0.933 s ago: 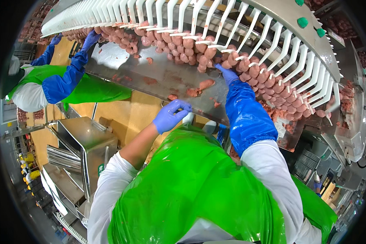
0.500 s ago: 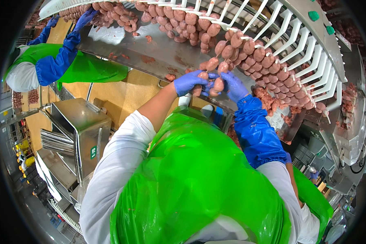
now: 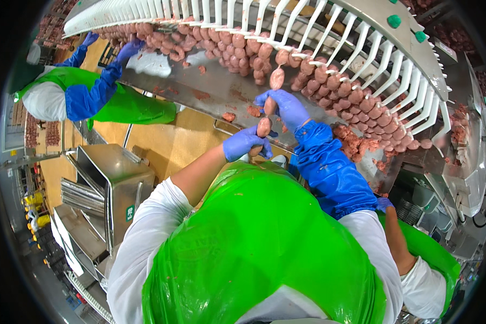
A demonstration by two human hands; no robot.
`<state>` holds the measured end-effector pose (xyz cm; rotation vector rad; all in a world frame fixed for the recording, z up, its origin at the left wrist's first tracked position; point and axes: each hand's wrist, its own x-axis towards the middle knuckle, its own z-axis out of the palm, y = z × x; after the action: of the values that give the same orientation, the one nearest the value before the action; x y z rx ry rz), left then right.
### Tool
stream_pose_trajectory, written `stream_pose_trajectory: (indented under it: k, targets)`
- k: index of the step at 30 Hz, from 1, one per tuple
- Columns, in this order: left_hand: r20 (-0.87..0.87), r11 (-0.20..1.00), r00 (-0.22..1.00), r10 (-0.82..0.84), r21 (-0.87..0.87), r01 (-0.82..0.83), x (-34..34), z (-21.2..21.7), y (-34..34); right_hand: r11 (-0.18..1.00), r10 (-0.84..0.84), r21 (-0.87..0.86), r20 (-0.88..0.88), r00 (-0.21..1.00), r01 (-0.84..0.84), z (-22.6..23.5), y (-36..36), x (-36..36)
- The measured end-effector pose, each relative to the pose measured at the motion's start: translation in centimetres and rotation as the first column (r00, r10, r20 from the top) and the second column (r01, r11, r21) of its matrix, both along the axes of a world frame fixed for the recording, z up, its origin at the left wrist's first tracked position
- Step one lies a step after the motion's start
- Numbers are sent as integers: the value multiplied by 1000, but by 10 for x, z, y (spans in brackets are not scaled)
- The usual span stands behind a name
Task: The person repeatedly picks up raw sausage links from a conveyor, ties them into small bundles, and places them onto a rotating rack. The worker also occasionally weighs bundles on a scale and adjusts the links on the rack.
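A short chain of linked sausages (image 3: 277, 79) hangs down from the white hooks (image 3: 308, 52) toward me. My right hand (image 3: 290, 110), in a purple glove and blue sleeve, is closed round one link of it. Below and to the left, my left hand (image 3: 242, 144), gloved the same way, grips the lower end, with a plump link standing up above its fingers. Part of that end is hidden behind the fingers. Many more sausages (image 3: 370, 110) hang in rows from the hooks right of my hands, and others hang to the left.
Under the hooks runs a metal table (image 3: 216, 89) with meat scraps; a heap of ground meat (image 3: 353, 141) lies right of my forearm. A co-worker in a green apron (image 3: 132, 105) handles sausages far left. Another person (image 3: 424, 270) stands close at my right. A steel cart (image 3: 116, 183) is at left.
My hands have moved apart: the left came down and nearer to me, the right shifted slightly left. The chain between hooks and hands is now stretched out straighter.
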<state>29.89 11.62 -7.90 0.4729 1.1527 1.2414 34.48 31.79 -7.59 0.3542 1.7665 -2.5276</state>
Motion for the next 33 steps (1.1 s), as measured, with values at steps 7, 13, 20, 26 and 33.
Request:
stream_pose_trajectory:
  k: [7,13,20,26,33]
  targets:
    - [249,945,914,319,-4,-328,-90,16,85,798,-94,543,-319,943,263,42,-13,7]
    - [456,948,868,197,138,-287,-117,82,143,698,121,704,-297,947,132,106,-43,37]
    - [258,907,928,269,257,-334,-138,118,12,960,158,227,40,987,-163,14,-79,73]
    - [6,863,891,454,245,-442,-141,92,-130,958,200,193,79,977,-212,-60,-95,35]
    - [-53,778,781,622,153,-609,-94,62,-238,954,299,15,82,951,-301,-50,-129,-20]
